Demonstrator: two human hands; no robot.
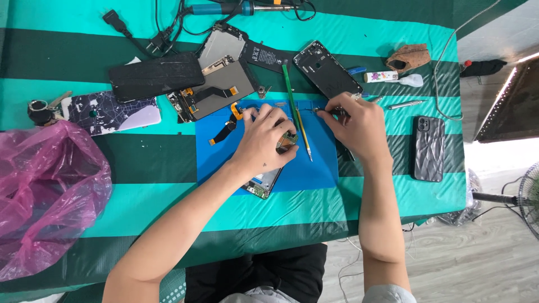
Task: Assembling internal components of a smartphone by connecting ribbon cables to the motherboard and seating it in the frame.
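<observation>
Pressing down flat, the left hand pins an opened phone to the blue repair mat on the bench, fingers spread over its exposed circuit board. Just beside it to the right, the right hand pinches something tiny at the mat's far edge; what exactly, I cannot tell. A green-handled tool lies between both hands. That phone looks light, stiff and fragile, best gripped by its frame edges, not the bare board.

A table under a teal and dark green striped cloth stands on a grey plank floor, a fan nearby.
</observation>
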